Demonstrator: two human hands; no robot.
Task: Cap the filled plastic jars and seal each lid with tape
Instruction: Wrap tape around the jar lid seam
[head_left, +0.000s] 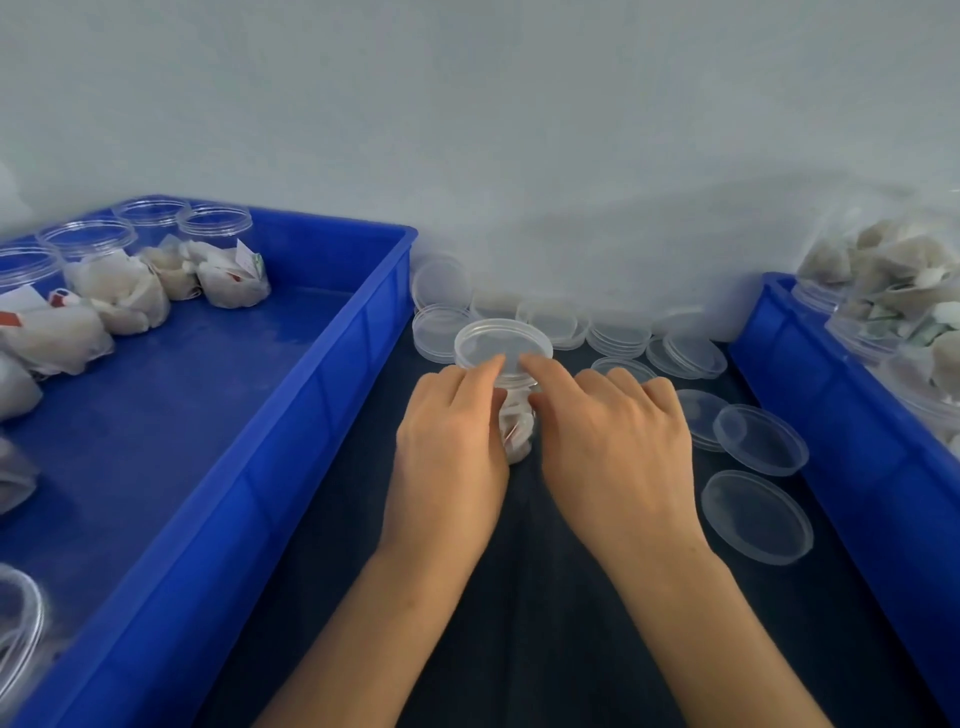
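Jar: a clear plastic jar (516, 426) filled with pale sachets stands upright on the dark table (519, 597), midway between the two bins.
Lid: a clear round lid (503, 345) sits on the jar's mouth.
Left hand: the left hand (451, 441) wraps the jar's left side, fingertips up at the lid's near rim.
Right hand: the right hand (615, 441) curls round the jar's right side, forefinger lying on the lid.
Left edge: a blue bin (291, 415) holds open filled jars (218, 249) along its far side; its near wall runs just beside the left wrist.
Right edge: a second blue bin (831, 415) carries more filled jars.
Open room: loose lids (758, 514) lie right of the hands and along the wall; bare cloth shows nearest the person.
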